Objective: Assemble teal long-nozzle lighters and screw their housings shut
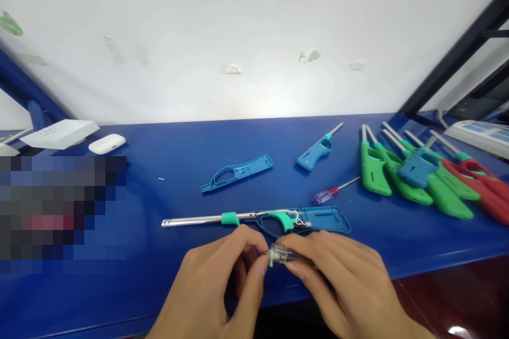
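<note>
My left hand (217, 286) and my right hand (338, 280) meet near the front edge of the blue table (167, 196). Both pinch a small clear plastic part with a white end (278, 255), held between their fingertips. Just beyond them lies an opened blue lighter shell (322, 220) with a green trigger and a long metal tube (191, 220) pointing left. The other blue shell half (236, 172) lies further back.
A whole blue lighter (316, 151) and a small red-handled screwdriver (330, 193) lie mid-table. Several green, blue and red lighters (421, 177) are piled at the right. A white box (59, 133) and white earbud case (106, 143) sit at the back left.
</note>
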Motion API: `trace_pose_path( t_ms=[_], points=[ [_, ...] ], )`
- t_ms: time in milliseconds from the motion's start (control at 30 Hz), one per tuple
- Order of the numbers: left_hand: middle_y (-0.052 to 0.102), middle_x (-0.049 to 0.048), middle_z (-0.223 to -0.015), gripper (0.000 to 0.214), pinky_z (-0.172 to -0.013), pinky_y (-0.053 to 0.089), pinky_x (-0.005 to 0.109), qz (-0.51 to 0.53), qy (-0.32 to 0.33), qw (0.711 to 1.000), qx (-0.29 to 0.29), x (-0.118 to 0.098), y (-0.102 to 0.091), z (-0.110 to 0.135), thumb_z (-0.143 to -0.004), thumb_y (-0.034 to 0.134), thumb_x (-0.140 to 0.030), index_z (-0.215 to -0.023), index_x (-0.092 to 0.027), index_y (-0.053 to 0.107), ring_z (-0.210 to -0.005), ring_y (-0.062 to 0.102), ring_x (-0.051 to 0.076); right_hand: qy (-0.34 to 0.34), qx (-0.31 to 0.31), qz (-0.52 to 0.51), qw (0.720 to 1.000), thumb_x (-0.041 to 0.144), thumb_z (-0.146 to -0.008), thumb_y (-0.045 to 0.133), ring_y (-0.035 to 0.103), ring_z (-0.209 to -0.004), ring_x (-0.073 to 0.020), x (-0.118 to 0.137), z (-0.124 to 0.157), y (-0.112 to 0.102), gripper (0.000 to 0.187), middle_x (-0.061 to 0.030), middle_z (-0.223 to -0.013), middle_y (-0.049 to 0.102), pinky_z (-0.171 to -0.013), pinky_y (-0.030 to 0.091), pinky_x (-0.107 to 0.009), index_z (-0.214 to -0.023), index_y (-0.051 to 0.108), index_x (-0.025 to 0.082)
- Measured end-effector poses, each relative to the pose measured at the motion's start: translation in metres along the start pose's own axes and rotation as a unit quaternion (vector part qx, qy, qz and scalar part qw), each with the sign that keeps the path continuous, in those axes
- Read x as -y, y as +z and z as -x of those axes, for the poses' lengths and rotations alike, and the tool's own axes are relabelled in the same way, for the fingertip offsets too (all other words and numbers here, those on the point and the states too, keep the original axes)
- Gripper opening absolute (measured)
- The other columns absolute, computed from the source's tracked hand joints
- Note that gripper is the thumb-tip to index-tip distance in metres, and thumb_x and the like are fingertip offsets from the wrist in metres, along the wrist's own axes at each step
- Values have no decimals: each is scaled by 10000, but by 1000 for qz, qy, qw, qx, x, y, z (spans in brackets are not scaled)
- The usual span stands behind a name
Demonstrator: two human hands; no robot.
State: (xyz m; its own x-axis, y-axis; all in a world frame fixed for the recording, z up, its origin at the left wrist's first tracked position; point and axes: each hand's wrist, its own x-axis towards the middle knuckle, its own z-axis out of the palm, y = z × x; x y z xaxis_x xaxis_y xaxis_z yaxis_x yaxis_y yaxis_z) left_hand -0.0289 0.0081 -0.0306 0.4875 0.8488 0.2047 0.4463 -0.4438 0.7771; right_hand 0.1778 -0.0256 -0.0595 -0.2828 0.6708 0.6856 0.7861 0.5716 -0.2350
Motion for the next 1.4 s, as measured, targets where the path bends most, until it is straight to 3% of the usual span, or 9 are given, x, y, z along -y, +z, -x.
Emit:
trace_pose_path(
  t_ms=[367, 933, 1133, 1400],
  points=[
    [603, -73, -679, 196, -499, 399, 198, -15, 3, 999, 28, 5, 1, -1, -1044, 475, -258, -888, -241, 593, -526, 518, 87, 5, 3, 3, 1000, 288, -1120, 523, 761, -701, -144, 0, 0, -1, 180, 16, -880, 810, -710, 559, -278, -1118, 681, 203],
    [592, -80, -668, 189, -484, 394, 208, -34, 5, 999, 25, 8, 1, -1, -1040, 462, -247, -903, -248, 593, -497, 503, 93, 2, 3, 4, 1000, 276, -1113, 529, 757, -690, -149, 1, 0, 1, 168, 10, -859, 797, -687, 572, -284, -1124, 676, 195],
    [711, -74, -799, 180, -590, 477, 190, 14, 5, 1000, 12, 8, 2, -3, -1077, 494, -275, -977, -270, 644, -614, 636, 90, 4, 5, -1, 1000, 251, -1111, 520, 758, -700, -152, -2, 2, 0, 170, -5, -880, 799, -687, 585, -279, -1146, 672, 183],
    [722, -95, -832, 165, -654, 497, 172, 10, 18, 1000, -2, 13, 2, -1, -1068, 516, -233, -1015, -308, 653, -680, 664, 91, 2, 0, 11, 1000, 255, -1127, 474, 769, -697, -153, -1, 1, 0, 203, -3, -876, 806, -685, 590, -279, -1132, 666, 190]
  ],
)
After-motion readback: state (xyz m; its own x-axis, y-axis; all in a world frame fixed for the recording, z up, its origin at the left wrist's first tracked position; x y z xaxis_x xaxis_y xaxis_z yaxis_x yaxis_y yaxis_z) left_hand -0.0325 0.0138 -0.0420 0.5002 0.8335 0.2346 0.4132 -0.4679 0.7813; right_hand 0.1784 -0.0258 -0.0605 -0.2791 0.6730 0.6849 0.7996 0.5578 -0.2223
